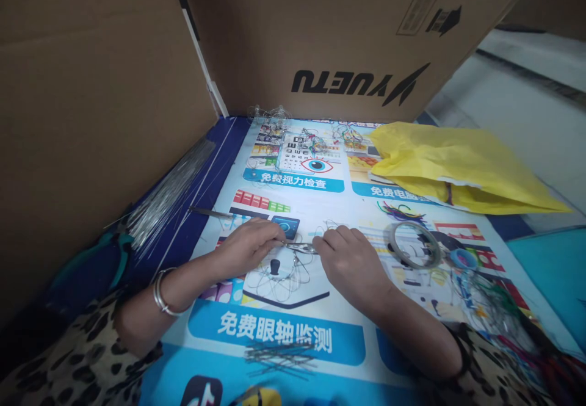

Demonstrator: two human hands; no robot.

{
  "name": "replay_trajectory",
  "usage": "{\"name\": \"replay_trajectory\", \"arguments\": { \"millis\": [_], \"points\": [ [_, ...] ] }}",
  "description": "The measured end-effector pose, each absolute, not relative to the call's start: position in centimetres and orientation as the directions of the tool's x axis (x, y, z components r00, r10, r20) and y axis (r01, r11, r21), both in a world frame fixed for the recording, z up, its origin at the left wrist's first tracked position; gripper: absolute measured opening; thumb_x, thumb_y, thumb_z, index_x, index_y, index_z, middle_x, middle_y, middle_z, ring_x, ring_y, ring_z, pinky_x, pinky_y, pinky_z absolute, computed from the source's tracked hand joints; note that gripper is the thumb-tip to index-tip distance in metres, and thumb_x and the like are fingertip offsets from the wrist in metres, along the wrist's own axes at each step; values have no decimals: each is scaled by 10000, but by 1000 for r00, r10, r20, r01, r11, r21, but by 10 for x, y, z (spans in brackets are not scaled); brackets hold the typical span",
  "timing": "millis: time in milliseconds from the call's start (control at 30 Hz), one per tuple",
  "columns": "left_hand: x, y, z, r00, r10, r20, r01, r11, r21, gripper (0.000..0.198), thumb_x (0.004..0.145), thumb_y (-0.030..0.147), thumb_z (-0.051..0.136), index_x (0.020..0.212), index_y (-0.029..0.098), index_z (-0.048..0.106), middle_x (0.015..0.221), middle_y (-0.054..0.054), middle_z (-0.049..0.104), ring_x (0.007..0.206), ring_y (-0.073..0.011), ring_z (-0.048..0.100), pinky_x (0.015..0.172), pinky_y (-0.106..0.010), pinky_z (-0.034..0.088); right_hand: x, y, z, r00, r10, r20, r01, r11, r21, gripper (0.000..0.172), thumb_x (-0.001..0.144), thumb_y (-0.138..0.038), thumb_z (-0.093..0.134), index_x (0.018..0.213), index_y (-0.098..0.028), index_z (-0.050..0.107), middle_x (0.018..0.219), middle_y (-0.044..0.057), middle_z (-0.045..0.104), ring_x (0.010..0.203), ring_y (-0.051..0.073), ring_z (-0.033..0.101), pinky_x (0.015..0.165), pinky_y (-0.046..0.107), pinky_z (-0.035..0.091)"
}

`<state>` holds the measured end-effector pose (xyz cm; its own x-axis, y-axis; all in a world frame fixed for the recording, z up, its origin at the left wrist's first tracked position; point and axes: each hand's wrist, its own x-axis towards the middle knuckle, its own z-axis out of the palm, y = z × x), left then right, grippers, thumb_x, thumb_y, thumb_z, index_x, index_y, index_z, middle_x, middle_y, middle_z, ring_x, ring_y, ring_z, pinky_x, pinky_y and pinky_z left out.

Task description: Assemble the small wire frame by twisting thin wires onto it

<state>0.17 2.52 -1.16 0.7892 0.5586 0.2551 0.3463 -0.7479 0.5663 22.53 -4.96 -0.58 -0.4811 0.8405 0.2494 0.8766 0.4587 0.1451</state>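
Note:
My left hand (249,244) and my right hand (350,259) rest on a printed blue poster (284,333) that covers the table. Both are closed in a pinch on a short bundle of thin metal wires (300,247) held between them, the left at its left end, the right at its right end. Loose loops of fine wire (279,278) lie on the poster just below the hands. A silver bangle (161,293) circles my left wrist.
A long bundle of straight wires (169,195) lies at the left by a cardboard wall (91,119). A roll of clear tape (414,244) and tangled coloured wires (485,302) sit right. A yellow plastic bag (458,165) lies behind. Short dark wire pieces (279,357) lie near me.

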Motion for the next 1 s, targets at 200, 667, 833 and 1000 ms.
{"name": "replay_trajectory", "arguments": {
  "millis": [200, 667, 833, 1000],
  "points": [
    [2, 24, -9, 774, 584, 244, 377, -735, 564, 140, 879, 145, 404, 885, 180, 539, 813, -15, 622, 745, -140, 554, 682, -262, 413, 224, -49, -7, -470, 843, 263, 883, 450, 134, 93, 837, -140, 512, 834, -182, 594, 754, 39, 539, 750, 198, 405, 664, 329, 252],
    [2, 21, -8, 762, 605, 232, 384, -710, 591, 134, 862, 141, 421, 870, 173, 551, 787, -13, 605, 725, -131, 551, 647, -238, 413, 223, -51, -11, -496, 828, 263, 868, 466, 170, 99, 845, -133, 494, 828, -177, 581, 739, 32, 529, 727, 196, 401, 638, 338, 245],
    [2, 20, -6, 752, 621, 220, 404, -698, 591, 136, 848, 145, 426, 864, 167, 560, 772, -19, 604, 721, -135, 551, 644, -243, 418, 222, -50, -11, -493, 825, 276, 870, 465, 166, 105, 843, -121, 491, 825, -174, 580, 733, 34, 536, 724, 190, 401, 635, 331, 241],
    [4, 18, -6, 736, 631, 245, 413, -706, 575, 138, 842, 166, 424, 833, 163, 561, 724, -18, 597, 682, -136, 543, 623, -246, 419, 221, -51, -9, -480, 830, 286, 877, 454, 154, 111, 842, -119, 490, 828, -168, 589, 731, 41, 546, 725, 184, 409, 634, 324, 244]
  ]
}}
